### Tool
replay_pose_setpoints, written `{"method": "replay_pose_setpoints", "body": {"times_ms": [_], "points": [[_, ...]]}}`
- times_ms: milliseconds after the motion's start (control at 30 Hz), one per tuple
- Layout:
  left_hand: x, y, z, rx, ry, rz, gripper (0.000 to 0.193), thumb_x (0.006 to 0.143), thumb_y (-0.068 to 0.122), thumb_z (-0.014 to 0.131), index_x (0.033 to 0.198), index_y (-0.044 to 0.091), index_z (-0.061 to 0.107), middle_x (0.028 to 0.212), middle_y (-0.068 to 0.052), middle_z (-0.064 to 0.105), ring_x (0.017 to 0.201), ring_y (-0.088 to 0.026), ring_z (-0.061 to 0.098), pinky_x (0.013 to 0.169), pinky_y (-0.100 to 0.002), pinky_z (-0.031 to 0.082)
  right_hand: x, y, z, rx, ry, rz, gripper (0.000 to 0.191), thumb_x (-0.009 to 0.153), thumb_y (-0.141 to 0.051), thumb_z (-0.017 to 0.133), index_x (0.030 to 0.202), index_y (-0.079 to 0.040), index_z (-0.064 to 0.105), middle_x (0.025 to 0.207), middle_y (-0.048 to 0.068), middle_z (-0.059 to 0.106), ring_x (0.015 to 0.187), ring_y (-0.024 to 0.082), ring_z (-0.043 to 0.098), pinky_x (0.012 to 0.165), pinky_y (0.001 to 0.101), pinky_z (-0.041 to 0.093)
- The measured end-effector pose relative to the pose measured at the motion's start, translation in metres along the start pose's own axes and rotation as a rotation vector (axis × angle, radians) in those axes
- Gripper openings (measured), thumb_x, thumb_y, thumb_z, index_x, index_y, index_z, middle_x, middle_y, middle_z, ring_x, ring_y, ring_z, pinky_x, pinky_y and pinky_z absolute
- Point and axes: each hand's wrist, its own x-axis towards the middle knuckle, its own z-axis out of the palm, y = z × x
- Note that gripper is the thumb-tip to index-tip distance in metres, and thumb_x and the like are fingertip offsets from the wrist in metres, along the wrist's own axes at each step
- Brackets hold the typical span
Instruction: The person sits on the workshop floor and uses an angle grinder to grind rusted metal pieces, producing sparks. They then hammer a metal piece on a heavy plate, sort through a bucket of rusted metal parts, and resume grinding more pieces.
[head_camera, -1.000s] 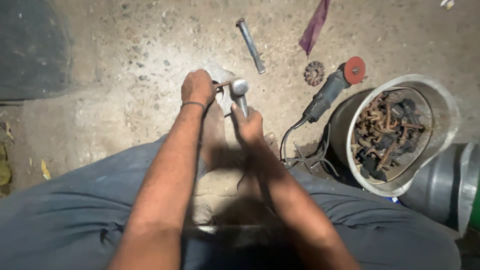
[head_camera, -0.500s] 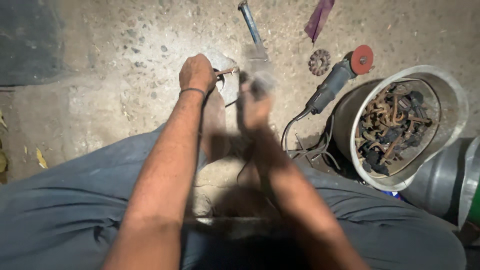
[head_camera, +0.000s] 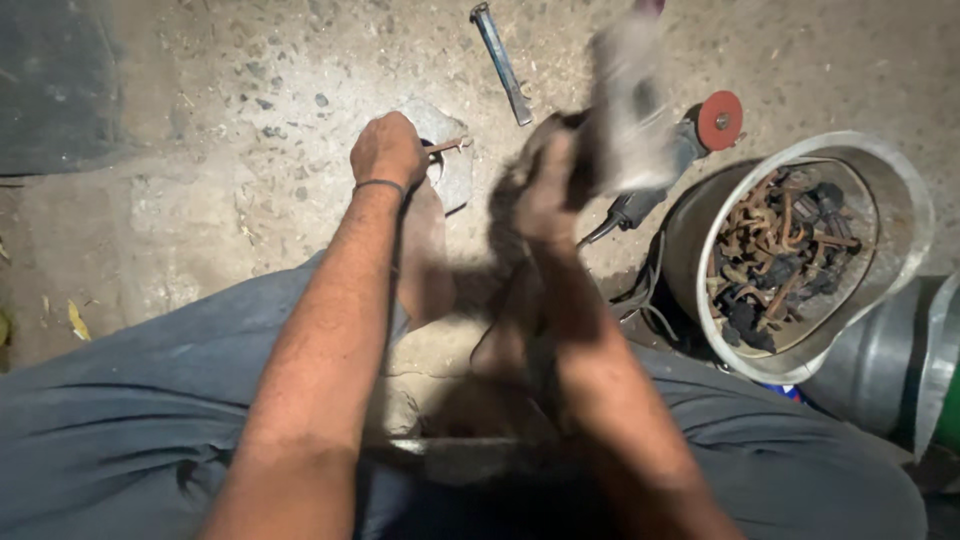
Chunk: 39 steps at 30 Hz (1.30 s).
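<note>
Two bare forearms reach out over grey-trousered knees above a dusty concrete floor. The left hand (head_camera: 388, 150), a thin band at its wrist, curls its fingers tight, pinning one bent rusty metal piece (head_camera: 447, 148) against one flat pale stone (head_camera: 455, 165) on the ground. The right hand (head_camera: 545, 185) is wrapped shut around the handle of one hammer (head_camera: 625, 105), raised and blurred above the stone. To the right stands one metal bucket (head_camera: 905, 215) heaped with rusty scrap pieces, too many to count. Beyond the hands lie one angle grinder (head_camera: 700, 130) with a red disc and one steel bar (head_camera: 502, 62).
</note>
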Motion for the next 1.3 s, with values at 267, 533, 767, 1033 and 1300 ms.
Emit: {"method": "replay_pose_setpoints", "body": {"times_ms": [267, 533, 767, 1033, 1300], "points": [[-0.004, 0.003, -0.006, 0.008, -0.002, 0.012, 0.021, 0.083, 0.019, 0.077, 0.099, 0.005, 0.078, 0.11, -0.023, 0.073, 0.106, -0.039, 0.07, 0.087, -0.048, 0.057, -0.042, 0.041, -0.022, -0.43, 0.034, 0.68, 0.042, 0.101, -0.039, 0.065, 0.083, -0.001, 0.062, 0.056, 0.0, 0.05, 0.039, 0.012, 0.044, 0.033, 0.0318, 0.033], [-0.002, 0.003, -0.001, -0.023, 0.019, -0.003, 0.02, 0.082, 0.016, 0.077, 0.099, 0.005, 0.078, 0.11, -0.022, 0.073, 0.104, -0.039, 0.07, 0.086, -0.047, 0.057, -0.006, 0.009, -0.007, -0.283, 0.056, 0.131, 0.037, 0.103, -0.035, 0.067, 0.087, -0.002, 0.063, 0.066, -0.002, 0.054, 0.053, 0.008, 0.045, 0.045, 0.0301, 0.035], [-0.005, 0.005, -0.007, -0.037, -0.002, -0.021, 0.021, 0.083, 0.018, 0.078, 0.1, 0.006, 0.078, 0.11, -0.023, 0.073, 0.105, -0.041, 0.069, 0.086, -0.048, 0.057, -0.046, 0.042, -0.016, -0.519, -0.133, 0.324, 0.039, 0.106, -0.038, 0.065, 0.084, -0.006, 0.063, 0.066, -0.003, 0.053, 0.058, 0.006, 0.047, 0.049, 0.028, 0.04], [-0.007, 0.005, -0.006, -0.027, 0.012, 0.006, 0.022, 0.081, 0.019, 0.079, 0.098, 0.006, 0.079, 0.109, -0.022, 0.073, 0.105, -0.039, 0.07, 0.087, -0.047, 0.057, 0.01, 0.001, -0.024, -0.406, 0.068, 0.214, 0.043, 0.105, -0.041, 0.064, 0.079, -0.006, 0.058, 0.058, -0.003, 0.051, 0.046, 0.009, 0.044, 0.039, 0.0304, 0.033], [-0.006, 0.007, -0.002, -0.03, 0.039, 0.026, 0.023, 0.081, 0.02, 0.08, 0.097, 0.004, 0.078, 0.108, -0.022, 0.073, 0.105, -0.039, 0.07, 0.086, -0.047, 0.057, -0.042, 0.04, -0.017, -0.503, -0.237, 0.13, 0.034, 0.11, -0.031, 0.067, 0.087, -0.005, 0.064, 0.072, -0.003, 0.054, 0.064, 0.007, 0.045, 0.051, 0.03, 0.038]]}}
